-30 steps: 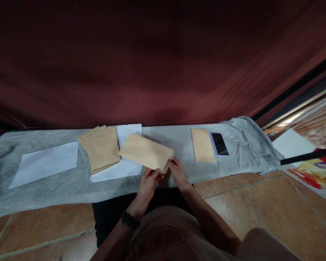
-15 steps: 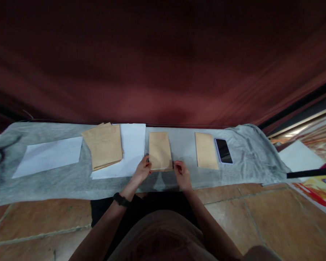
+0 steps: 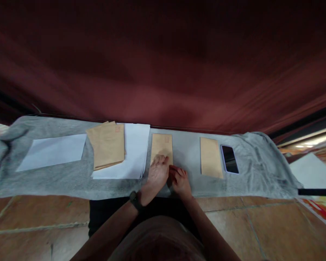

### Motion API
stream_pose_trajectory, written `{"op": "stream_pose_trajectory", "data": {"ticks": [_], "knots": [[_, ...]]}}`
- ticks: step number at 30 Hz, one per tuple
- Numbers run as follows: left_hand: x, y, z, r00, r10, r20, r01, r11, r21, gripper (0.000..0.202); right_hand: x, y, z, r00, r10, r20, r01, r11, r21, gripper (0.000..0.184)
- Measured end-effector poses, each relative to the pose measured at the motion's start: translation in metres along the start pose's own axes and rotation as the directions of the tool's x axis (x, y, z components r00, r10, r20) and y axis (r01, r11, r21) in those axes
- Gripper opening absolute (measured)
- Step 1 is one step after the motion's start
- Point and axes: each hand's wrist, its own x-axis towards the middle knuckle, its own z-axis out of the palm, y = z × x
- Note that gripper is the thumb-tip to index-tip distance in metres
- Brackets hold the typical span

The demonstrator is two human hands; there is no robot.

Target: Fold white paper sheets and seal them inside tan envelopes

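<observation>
A brown paper envelope (image 3: 162,143) with a small reddish mark near its top right lies in front of me. Across its lower part my left hand (image 3: 158,172) rests flat, fingers stretched forward, a dark watch on the wrist. At the envelope's lower right edge is my right hand (image 3: 180,181), its fingers curled in and pinching there; the lower edge of the envelope is hidden by both hands. To the left, several brown envelopes (image 3: 108,146) are stacked partly on a pile of white paper sheets (image 3: 137,152). Another brown envelope (image 3: 211,157) lies to the right.
A phone (image 3: 229,159) lies beyond the right envelope. A white sheet (image 3: 53,152) is at the far left. All lie on a grey cloth (image 3: 186,150) over a narrow surface, backed by a dark red panel (image 3: 157,83). Tiled floor (image 3: 43,217) shows below.
My left hand has moved from the envelope's lower left edge onto its front and now lies flat. The right hand has come in to its lower right edge. The view has shifted slightly.
</observation>
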Motion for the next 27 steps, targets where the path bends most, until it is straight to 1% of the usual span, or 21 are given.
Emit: {"op": "stream_pose_trajectory", "data": {"ticks": [2,3,4,7,9,12,14,17,23,27], "knots": [[0.028,-0.003,0.015,0.994,0.099,-0.046,-0.099,0.995,0.002,0.045,0.000,-0.001,0.001,1.000,-0.006,-0.028,0.006,1.000,-0.018,0.034],[0.043,-0.008,0.023,0.988,0.147,-0.051,-0.147,0.989,-0.001,0.048,0.000,-0.001,0.001,0.999,-0.010,-0.035,0.009,1.000,-0.022,0.032],[0.057,-0.015,0.030,0.986,0.158,-0.053,-0.159,0.987,-0.005,0.051,0.001,-0.002,0.000,0.999,-0.015,-0.038,0.014,1.000,-0.023,0.031],[0.093,-0.036,0.048,0.993,0.109,-0.043,-0.109,0.994,-0.007,0.058,0.002,-0.005,-0.003,0.999,-0.020,-0.031,0.020,1.000,-0.010,0.031],[0.108,-0.047,0.055,0.987,0.161,-0.027,-0.161,0.987,-0.009,0.060,0.003,-0.007,-0.005,1.000,-0.013,-0.026,0.013,1.000,0.005,0.032],[0.119,-0.056,0.059,0.972,0.236,-0.014,-0.236,0.972,-0.002,0.059,0.003,-0.007,-0.006,1.000,-0.007,-0.013,0.008,0.999,0.031,0.034],[0.119,-0.059,0.061,0.961,0.277,-0.012,-0.277,0.961,0.005,0.058,0.003,-0.007,-0.006,1.000,-0.002,-0.007,0.002,0.999,0.043,0.035],[0.110,-0.060,0.064,0.938,0.346,-0.002,-0.346,0.938,0.006,0.057,0.003,-0.004,-0.005,1.000,-0.002,-0.011,0.002,0.999,0.044,0.035],[0.071,-0.057,0.062,0.923,0.384,-0.009,-0.384,0.923,-0.011,0.058,0.001,-0.001,-0.002,1.000,-0.004,-0.007,0.004,1.000,0.001,0.032],[0.047,-0.055,0.056,0.916,0.399,0.032,-0.399,0.917,-0.027,0.058,0.002,-0.001,-0.002,1.000,-0.002,-0.001,0.002,1.000,-0.032,0.031]]}}
